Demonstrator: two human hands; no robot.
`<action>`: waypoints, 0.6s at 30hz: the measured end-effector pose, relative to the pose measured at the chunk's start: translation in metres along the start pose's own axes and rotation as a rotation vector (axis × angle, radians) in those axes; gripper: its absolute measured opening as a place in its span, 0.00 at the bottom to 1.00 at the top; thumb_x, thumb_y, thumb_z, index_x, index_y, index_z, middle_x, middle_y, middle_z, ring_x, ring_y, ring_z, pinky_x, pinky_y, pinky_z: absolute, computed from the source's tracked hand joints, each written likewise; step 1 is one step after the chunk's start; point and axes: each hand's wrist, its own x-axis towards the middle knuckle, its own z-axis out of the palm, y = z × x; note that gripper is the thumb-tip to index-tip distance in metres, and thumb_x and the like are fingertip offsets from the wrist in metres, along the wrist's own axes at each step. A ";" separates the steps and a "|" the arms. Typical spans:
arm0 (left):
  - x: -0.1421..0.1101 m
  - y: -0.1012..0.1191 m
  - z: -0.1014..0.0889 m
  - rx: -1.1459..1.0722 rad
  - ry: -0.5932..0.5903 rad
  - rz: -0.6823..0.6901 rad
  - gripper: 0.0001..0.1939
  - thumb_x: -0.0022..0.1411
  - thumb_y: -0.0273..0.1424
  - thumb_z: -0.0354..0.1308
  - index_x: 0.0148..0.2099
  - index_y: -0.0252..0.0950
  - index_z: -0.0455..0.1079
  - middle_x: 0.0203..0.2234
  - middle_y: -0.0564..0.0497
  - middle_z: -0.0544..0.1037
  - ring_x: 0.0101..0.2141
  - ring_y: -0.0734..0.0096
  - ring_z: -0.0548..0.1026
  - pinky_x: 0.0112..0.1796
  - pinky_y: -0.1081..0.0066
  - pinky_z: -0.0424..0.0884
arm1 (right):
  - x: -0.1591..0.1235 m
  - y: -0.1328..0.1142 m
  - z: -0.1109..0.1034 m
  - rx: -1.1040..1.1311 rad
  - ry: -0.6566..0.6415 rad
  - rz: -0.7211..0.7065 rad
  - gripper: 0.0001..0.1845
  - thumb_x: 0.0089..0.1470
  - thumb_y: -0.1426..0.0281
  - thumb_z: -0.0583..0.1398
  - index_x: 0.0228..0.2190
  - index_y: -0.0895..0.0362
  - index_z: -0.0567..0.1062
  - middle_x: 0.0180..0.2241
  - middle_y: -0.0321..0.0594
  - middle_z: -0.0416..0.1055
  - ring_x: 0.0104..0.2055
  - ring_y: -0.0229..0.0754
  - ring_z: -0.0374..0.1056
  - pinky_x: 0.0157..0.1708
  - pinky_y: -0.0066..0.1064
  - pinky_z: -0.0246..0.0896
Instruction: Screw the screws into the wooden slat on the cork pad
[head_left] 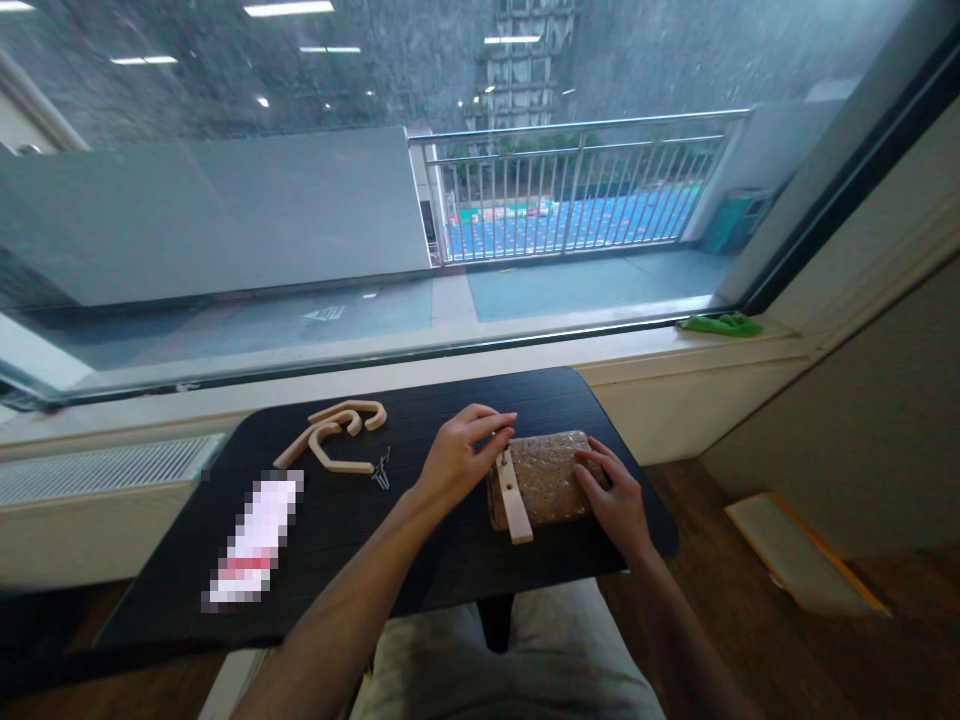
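Observation:
A brown block wrapped in clear plastic point(555, 478) lies on the dark table. Across its left end rests a pale wooden strip with a hole point(514, 505), its near end jutting past the block. At the strip's far end, the fingertips of my left hand point(466, 447) are pinched together; whatever is between them is too small to make out. My right hand point(616, 492) grips the block's right side, thumb and fingers on the wrapping. Left of my left hand lie several small metal screws point(382, 470) beside curved wooden hooks point(341, 466).
The dark table point(435, 570) stands against the window sill point(630, 345). A blurred-out white and red item point(259, 535) lies on its left part. Green cloth-like material point(721, 325) sits on the sill. A radiator point(112, 470) is at left, and a flat panel point(799, 550) lies on the floor at right.

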 end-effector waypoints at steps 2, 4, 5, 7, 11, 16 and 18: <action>0.000 -0.002 0.001 -0.005 0.027 -0.005 0.10 0.64 0.30 0.60 0.47 0.40 0.79 0.35 0.49 0.78 0.37 0.69 0.76 0.40 0.68 0.75 | 0.000 0.000 0.000 0.004 -0.008 0.000 0.16 0.51 0.57 0.64 0.38 0.53 0.82 0.54 0.48 0.73 0.55 0.53 0.70 0.59 0.49 0.61; 0.001 -0.003 0.001 -0.001 0.065 -0.024 0.09 0.64 0.30 0.61 0.45 0.40 0.80 0.34 0.50 0.77 0.36 0.70 0.76 0.38 0.69 0.74 | 0.000 0.000 0.001 0.010 -0.009 -0.001 0.16 0.50 0.57 0.64 0.38 0.53 0.82 0.54 0.48 0.74 0.55 0.53 0.70 0.58 0.48 0.62; 0.001 -0.003 0.002 0.002 0.079 -0.031 0.09 0.63 0.30 0.61 0.45 0.40 0.80 0.33 0.50 0.76 0.35 0.70 0.76 0.37 0.70 0.74 | 0.000 0.000 0.001 0.012 -0.006 -0.001 0.16 0.50 0.57 0.64 0.38 0.53 0.82 0.54 0.48 0.74 0.55 0.53 0.70 0.58 0.48 0.62; 0.002 -0.003 0.002 0.000 0.090 -0.035 0.09 0.63 0.29 0.61 0.44 0.40 0.80 0.32 0.50 0.76 0.34 0.71 0.75 0.36 0.71 0.73 | 0.000 0.000 0.001 0.014 0.005 -0.002 0.16 0.50 0.57 0.64 0.38 0.53 0.82 0.53 0.48 0.74 0.55 0.54 0.70 0.58 0.48 0.62; 0.002 -0.002 0.003 -0.017 0.079 -0.031 0.09 0.63 0.27 0.60 0.44 0.39 0.79 0.32 0.50 0.77 0.33 0.71 0.76 0.36 0.71 0.74 | 0.000 0.000 0.002 0.014 0.009 0.000 0.16 0.50 0.57 0.64 0.37 0.53 0.82 0.53 0.48 0.74 0.55 0.54 0.70 0.58 0.49 0.62; 0.002 -0.001 0.002 0.009 0.087 -0.115 0.09 0.61 0.27 0.62 0.45 0.36 0.77 0.34 0.50 0.81 0.33 0.70 0.77 0.38 0.68 0.75 | 0.000 -0.001 0.001 0.010 0.005 -0.003 0.16 0.50 0.57 0.64 0.37 0.53 0.82 0.53 0.49 0.74 0.55 0.54 0.70 0.58 0.50 0.62; 0.002 -0.002 0.001 0.014 0.090 -0.143 0.08 0.60 0.27 0.62 0.44 0.35 0.76 0.33 0.49 0.81 0.33 0.69 0.77 0.38 0.68 0.75 | 0.000 -0.001 0.001 0.012 0.008 0.000 0.16 0.49 0.57 0.64 0.37 0.54 0.82 0.53 0.49 0.74 0.55 0.55 0.70 0.57 0.49 0.62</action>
